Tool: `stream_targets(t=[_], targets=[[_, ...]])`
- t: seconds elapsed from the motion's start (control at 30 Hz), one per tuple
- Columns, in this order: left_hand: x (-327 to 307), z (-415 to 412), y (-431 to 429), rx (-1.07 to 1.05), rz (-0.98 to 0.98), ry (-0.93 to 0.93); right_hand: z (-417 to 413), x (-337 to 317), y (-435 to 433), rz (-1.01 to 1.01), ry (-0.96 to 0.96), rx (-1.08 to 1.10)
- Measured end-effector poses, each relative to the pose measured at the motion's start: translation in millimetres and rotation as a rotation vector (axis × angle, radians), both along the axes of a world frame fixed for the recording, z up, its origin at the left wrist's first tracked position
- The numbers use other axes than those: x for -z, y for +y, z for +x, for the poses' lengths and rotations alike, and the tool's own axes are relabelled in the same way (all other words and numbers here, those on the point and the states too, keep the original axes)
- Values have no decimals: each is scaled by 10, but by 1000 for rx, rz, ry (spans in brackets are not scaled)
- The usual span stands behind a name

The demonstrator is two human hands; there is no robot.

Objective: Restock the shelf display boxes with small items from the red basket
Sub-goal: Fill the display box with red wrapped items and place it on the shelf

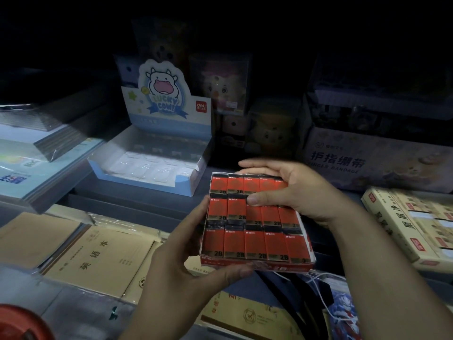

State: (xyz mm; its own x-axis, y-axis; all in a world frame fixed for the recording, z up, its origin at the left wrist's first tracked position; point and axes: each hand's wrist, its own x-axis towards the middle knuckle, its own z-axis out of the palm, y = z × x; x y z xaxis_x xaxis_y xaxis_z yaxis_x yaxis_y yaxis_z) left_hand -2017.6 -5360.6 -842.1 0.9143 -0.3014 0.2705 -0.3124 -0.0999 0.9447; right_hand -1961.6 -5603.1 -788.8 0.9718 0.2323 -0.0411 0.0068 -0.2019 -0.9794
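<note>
Both hands are holding the red display box: left hand gripping its near-left corner, right hand curling over its far edge, thumb on the items.

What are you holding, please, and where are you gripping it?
The red eraser box: left hand on its near-left corner, right hand on its far-right edge.

Red basket mostly off-frame.

Single head-worn wide-angle view, facing forward and down at dim shop shelves. Close range: the left hand, right hand and the red box of 2B erasers they hold occupy the frame's centre; upper edges fall dark.
</note>
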Motion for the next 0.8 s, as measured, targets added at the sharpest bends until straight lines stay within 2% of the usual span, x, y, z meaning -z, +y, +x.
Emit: stream_targets(t=[0.13,0.3,0.4,0.8], targets=[[-110,115,123,49,-66,88,-2,6,7,9,-1,6],[-322,348,172,85,81,212,0,8,17,4,-4,14],[-422,440,171,134,92,267,5,14,20,8,0,11],[-491,506,115,145,57,271,8,22,13,-17,-9,19]])
